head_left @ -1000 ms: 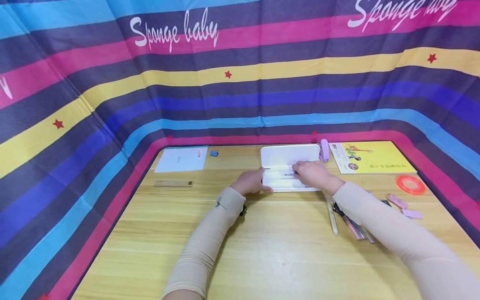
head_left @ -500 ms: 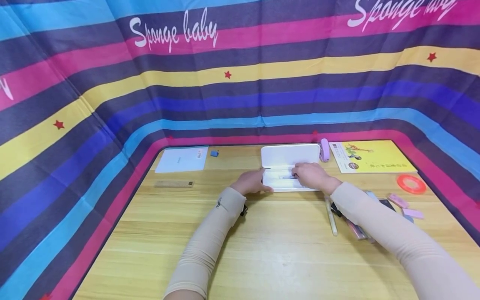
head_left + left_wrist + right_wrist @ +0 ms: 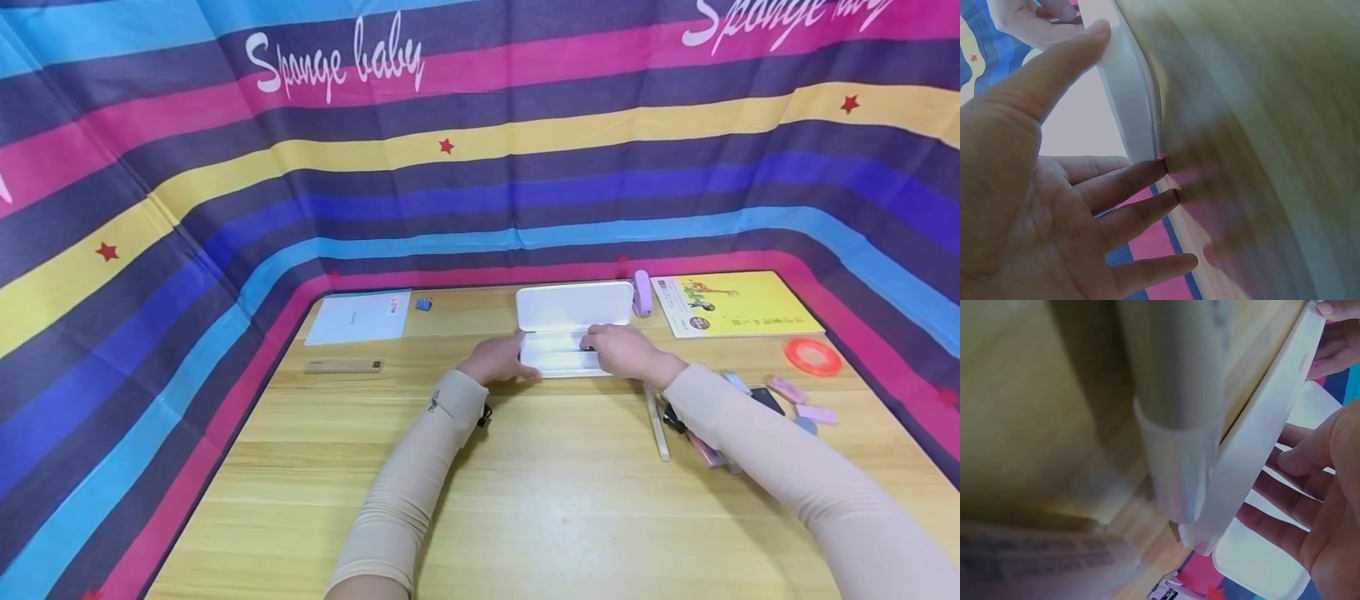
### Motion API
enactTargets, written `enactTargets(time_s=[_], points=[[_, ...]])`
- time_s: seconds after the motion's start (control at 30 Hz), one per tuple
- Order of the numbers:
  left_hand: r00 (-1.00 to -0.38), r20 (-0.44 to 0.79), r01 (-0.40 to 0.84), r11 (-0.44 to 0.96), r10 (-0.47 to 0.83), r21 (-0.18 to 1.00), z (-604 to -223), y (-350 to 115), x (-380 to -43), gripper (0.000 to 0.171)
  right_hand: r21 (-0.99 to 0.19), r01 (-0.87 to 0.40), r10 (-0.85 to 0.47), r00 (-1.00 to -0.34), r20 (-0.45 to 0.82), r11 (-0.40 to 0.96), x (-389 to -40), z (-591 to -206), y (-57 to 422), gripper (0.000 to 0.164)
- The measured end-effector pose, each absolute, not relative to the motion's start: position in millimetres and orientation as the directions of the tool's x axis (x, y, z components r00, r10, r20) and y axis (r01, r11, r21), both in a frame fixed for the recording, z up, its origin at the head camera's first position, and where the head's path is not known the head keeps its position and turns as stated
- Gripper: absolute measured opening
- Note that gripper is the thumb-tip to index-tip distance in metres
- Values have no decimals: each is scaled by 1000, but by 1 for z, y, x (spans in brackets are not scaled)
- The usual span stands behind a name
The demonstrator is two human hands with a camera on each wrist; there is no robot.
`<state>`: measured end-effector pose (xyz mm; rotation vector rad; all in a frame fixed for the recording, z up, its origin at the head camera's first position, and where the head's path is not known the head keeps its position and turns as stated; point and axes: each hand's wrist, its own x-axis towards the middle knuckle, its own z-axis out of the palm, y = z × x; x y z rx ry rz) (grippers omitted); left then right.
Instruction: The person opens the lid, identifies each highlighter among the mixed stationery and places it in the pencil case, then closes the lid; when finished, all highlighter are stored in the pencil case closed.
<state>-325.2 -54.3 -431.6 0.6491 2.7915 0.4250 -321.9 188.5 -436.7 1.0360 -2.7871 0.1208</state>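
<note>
Arms (image 3: 411, 479) stretch forward to an open white case (image 3: 574, 307)
Left hand (image 3: 498, 359), fingers straight, touches its end; right hand (image 3: 628, 352) dips inside (grip unclear).

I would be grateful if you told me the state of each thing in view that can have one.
White case: open, lid raised.
Left hand: touching the case's left end.
Right hand: fingers in the case; whether holding anything is unclear.
Yellow book: closed, lying flat.
White booklet: closed, lying flat.
Ruler: lying flat.
Orange ring: lying flat.
Pale pen-like stick: lying flat.
Pink blocks: lying flat.
Purple item: open or shut unclear.
</note>
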Motion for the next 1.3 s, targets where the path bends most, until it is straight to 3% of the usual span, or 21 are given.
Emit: enactTargets(time_s=[0.23, 0.5, 0.7, 0.97, 1.3], points=[[-877, -186, 370, 871, 442, 323, -435, -55, -327, 91, -19, -611, -597, -779, 191, 791, -312, -427, 197, 33], [-878, -174, 378, 870, 446, 317, -436, -58, -329, 94, 25, -502, -492, -837, 240, 865, -279, -404, 215, 13], [-877, -168, 385, 867, 450, 315, -435, -59, -330, 90, 92, -504, -508, -815, 281, 859, -255, -406, 228, 18], [-879, -177, 376, 872, 443, 315, -435, -57, -327, 93, 98, -389, -396, -915, 74, 916, -231, -412, 232, 29], [-874, -173, 379, 859, 455, 345, -435, -57, -328, 91, 71, -371, -372, -928, 3, 926, -222, -420, 233, 28]])
